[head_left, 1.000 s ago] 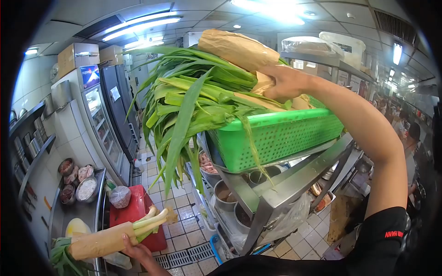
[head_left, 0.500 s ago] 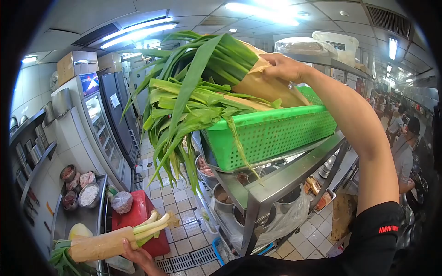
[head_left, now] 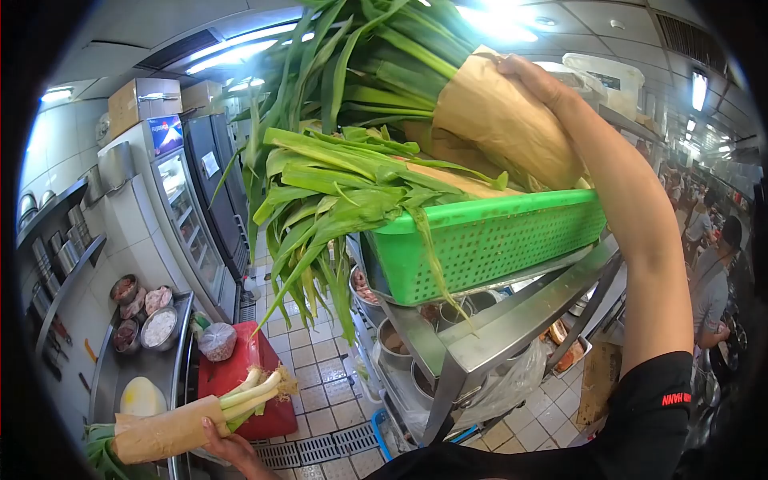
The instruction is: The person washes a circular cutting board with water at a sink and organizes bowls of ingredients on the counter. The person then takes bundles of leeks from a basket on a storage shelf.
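My right hand (head_left: 538, 84) grips the top edge of a large paper-wrapped bundle of leeks (head_left: 508, 120), tilted up over the green basket (head_left: 488, 240). Its long green leaves spread to the upper left. More leafy greens (head_left: 344, 180) lie in the basket and droop over its left end. Down at the lower left, my left hand (head_left: 228, 444) is closed round a smaller paper-wrapped leek bundle (head_left: 172, 429), with white stalks and roots pointing right. The basket rests on top of a metal rack (head_left: 496, 340).
Metal bowls of food (head_left: 160, 328) stand on a steel counter (head_left: 104, 382) at the left, near a red container (head_left: 260, 404). Pots (head_left: 394, 340) sit on the rack's lower level. Refrigerators (head_left: 188, 216) line the left wall. Another person (head_left: 710, 288) stands at the far right.
My right hand has taken hold of the large wrapped bundle and raised its leafy end over the basket. My left hand still holds the smaller bundle.
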Available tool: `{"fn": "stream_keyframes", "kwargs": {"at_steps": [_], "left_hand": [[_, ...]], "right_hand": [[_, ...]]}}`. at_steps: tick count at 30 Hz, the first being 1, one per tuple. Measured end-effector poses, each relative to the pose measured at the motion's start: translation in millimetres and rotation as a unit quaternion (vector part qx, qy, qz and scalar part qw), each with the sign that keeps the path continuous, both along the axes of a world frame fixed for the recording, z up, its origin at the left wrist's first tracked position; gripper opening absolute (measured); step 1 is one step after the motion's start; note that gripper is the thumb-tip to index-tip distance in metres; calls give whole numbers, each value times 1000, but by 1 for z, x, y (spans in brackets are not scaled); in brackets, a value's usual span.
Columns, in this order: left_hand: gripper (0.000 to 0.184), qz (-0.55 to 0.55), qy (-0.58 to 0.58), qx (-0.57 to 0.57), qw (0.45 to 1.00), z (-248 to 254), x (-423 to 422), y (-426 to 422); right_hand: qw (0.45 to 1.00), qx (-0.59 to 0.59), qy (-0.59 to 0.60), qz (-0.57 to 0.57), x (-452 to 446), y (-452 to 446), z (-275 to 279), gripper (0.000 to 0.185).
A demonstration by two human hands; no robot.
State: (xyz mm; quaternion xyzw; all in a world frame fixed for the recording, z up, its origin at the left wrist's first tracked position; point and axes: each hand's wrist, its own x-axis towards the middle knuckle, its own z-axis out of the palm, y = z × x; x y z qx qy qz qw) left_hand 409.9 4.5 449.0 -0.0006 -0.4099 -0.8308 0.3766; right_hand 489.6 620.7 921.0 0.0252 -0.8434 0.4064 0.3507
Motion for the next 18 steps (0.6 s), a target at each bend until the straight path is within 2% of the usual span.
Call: {"fn": "stream_keyframes", "kwargs": {"at_steps": [3, 5, 8, 10, 12, 13, 14, 15, 16, 17, 18], "left_hand": [[64, 25, 18, -14, 999, 0, -12, -12], [58, 9, 25, 4, 1000, 18, -15, -10], [57, 22, 91, 2, 996, 40, -28, -7], [53, -34, 126, 10, 991, 46, -37, -11], [52, -105, 150, 64, 981, 25, -62, -28], [53, -133, 192, 24, 972, 30, -66, -22], [43, -91, 191, 17, 977, 29, -73, -17], [44, -168, 194, 124, 959, 63, -56, 3], [45, -104, 221, 52, 968, 64, -66, 7], [46, -160, 211, 104, 959, 97, -51, 24], [46, -147, 237, 92, 956, 104, -57, 30]], "right_hand": [[998, -56, -32, -24, 2, 1, -4, 42], [998, -40, -39, -17, 4, -9, -7, 47], [993, -26, -110, -34, 26, -55, -15, 49], [980, 56, -188, -24, 30, -55, -18, 68], [970, 88, -209, 89, 30, -46, -34, 66], [950, 144, -255, 107, 34, -39, -35, 79], [936, 191, -290, 65, 31, -9, -38, 90], [945, 197, -255, 59, 44, -38, -45, 100], [923, 238, -302, -4, 43, -7, -43, 103], [933, 247, -261, -18, 49, -26, -46, 101], [932, 272, -235, -40, 43, -7, -49, 99]]}}
